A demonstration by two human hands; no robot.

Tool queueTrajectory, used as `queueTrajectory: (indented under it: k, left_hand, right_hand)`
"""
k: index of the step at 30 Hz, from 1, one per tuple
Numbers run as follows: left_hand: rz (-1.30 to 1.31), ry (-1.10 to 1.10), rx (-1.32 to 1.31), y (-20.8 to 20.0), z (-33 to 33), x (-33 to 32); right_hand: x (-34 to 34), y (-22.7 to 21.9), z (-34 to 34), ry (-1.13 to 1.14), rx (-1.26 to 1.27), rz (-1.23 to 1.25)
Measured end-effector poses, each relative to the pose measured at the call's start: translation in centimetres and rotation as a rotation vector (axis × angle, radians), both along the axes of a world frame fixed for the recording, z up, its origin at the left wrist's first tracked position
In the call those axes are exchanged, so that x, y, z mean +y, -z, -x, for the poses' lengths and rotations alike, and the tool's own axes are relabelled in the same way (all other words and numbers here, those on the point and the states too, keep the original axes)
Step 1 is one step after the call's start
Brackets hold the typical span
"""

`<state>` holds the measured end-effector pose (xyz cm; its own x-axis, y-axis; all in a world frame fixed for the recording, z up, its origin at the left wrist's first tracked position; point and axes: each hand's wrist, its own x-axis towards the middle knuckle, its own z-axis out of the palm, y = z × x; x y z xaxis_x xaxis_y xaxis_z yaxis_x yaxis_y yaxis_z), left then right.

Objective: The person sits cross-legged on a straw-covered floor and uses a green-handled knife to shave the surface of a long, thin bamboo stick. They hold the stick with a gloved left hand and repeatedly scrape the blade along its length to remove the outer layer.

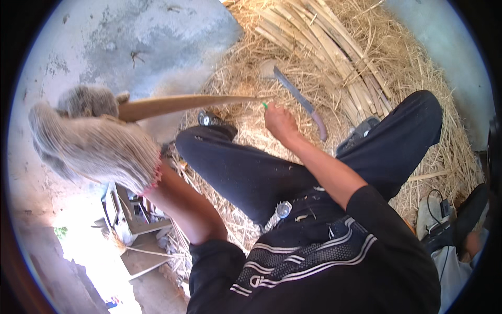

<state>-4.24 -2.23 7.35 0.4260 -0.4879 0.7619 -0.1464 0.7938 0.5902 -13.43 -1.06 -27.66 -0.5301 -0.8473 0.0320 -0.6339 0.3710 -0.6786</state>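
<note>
While the left hand [86,133], in a grey knitted glove [112,152] with a reddish cuff edge, is clamped on the thick end of a long wooden strip [175,105], the bare right hand [281,123] is closed on a small green object [265,105], most of it hidden in the fist. The two hands are well apart, the strip stretching almost level between them and narrowing toward the right fist; whether its thin tip touches those fingers cannot be told. Below, the seated person's legs, in dark trousers [246,175], spread to either side, and a round-faced watch [283,210] shows at the lap. Beyond the right hand, a long knife [298,96] with a brownish handle lies on straw-like shavings [240,73]. Farther out, to the knife's right, many pale strips [334,47] lie in a loose bundle on the same litter. A stained, pale wall [172,31] stands at the upper left.
</note>
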Motion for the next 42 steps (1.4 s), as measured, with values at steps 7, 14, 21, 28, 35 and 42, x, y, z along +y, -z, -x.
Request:
queueTrajectory:
  k: [7,14,21,28,35,42]
  left_hand:
    - [0.0,0.316,0.049,0.3,0.9,0.0]
    - [-0.097,0.043,0.114,-0.7,1.9,0.6]
    - [-0.057,0.226,-0.032,0.0,0.1,0.4]
    - [0.058,-0.006,-0.243,0.8,-0.3,0.0]
    - [-0.002,-0.142,-0.074,0.6,0.6,-0.9]
    - [0.021,0.107,-0.014,0.1,0.9,-0.7]
  right_hand:
    - [1.6,10.9,5.9,-0.126,0.148,-0.723]
    - [4.4,14.5,7.3,0.024,-0.014,-0.307]
    - [-0.1,-3.9,0.9,-0.006,-0.342,0.103]
    - [-0.6,-0.5,0.1,0.004,-0.184,0.019]
    - [-3.1,1.8,3.2,-0.039,-0.042,-0.177]
    - [-2.4,3.1,5.8,-0.086,-1.498,-0.125]
